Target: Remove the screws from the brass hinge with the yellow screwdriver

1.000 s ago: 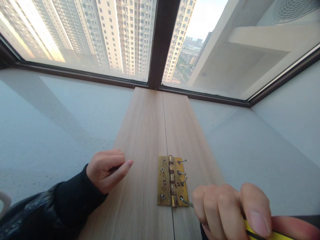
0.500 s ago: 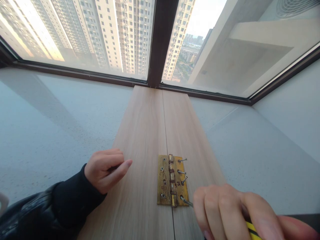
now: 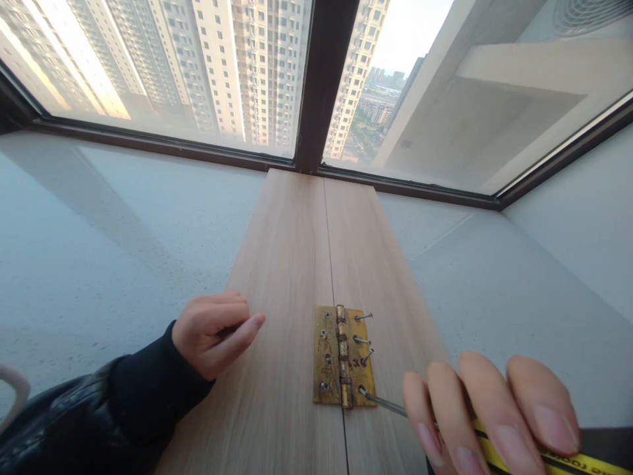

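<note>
A brass hinge (image 3: 327,356) lies open across the seam of two pale wooden boards (image 3: 291,244). Its left leaf has several screws set in; along the right leaf several screws (image 3: 366,356) stick up at a slant. My right hand (image 3: 489,415) has its fingers around the yellow-and-black handle of a screwdriver (image 3: 390,404), whose tip meets the lowest right screw (image 3: 364,392). My left hand (image 3: 217,333) rests closed on the left board, thumb against the curled fingers, apart from the hinge. Whether anything is inside it cannot be seen.
The boards lie on a pale speckled sill (image 3: 148,211) and reach the dark window frame (image 3: 310,158). A white wall (image 3: 583,198) stands at the right. Part of a pale curved object (image 3: 17,389) shows at the left edge.
My right hand's fingers have shifted and loosened around the screwdriver handle, showing more of the handle and shaft. The tip stays at the lowest screw. My left hand has stayed in place.
</note>
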Demonstrator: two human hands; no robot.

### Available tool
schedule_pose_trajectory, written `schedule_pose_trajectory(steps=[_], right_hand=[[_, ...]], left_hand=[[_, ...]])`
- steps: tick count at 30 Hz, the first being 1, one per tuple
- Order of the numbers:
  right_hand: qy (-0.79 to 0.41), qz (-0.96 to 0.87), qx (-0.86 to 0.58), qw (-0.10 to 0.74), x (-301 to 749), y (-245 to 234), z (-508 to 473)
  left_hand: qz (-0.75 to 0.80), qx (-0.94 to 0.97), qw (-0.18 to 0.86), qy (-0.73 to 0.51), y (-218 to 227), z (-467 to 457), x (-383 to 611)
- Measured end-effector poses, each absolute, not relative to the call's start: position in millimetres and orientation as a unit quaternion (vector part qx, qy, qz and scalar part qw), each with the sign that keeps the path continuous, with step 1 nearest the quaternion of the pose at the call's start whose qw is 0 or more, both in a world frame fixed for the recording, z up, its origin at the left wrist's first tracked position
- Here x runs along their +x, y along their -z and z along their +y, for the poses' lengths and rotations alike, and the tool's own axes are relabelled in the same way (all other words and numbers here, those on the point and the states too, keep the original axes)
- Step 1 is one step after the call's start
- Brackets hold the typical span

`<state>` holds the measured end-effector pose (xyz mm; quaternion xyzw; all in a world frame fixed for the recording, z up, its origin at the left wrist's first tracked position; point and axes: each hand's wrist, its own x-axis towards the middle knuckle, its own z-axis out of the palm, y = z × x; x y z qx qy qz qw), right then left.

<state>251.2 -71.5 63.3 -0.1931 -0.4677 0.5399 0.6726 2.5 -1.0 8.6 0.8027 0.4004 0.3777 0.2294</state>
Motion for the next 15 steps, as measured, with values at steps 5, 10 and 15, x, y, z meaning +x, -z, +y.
schedule_pose_trajectory(steps=[5,10,15], right_hand=[[-0.537,-0.437,-0.179,0.699,244,-63,-70],[-0.537,-0.460,-0.159,0.689,257,-57,-68],[-0.528,-0.509,-0.157,0.662,264,-56,-70]], left_hand=[[0.401,0.802,0.234,-0.376,-9,-1,3],[0.402,0.800,0.239,-0.377,-7,-1,2],[0.401,0.799,0.239,-0.378,-8,-1,2]])
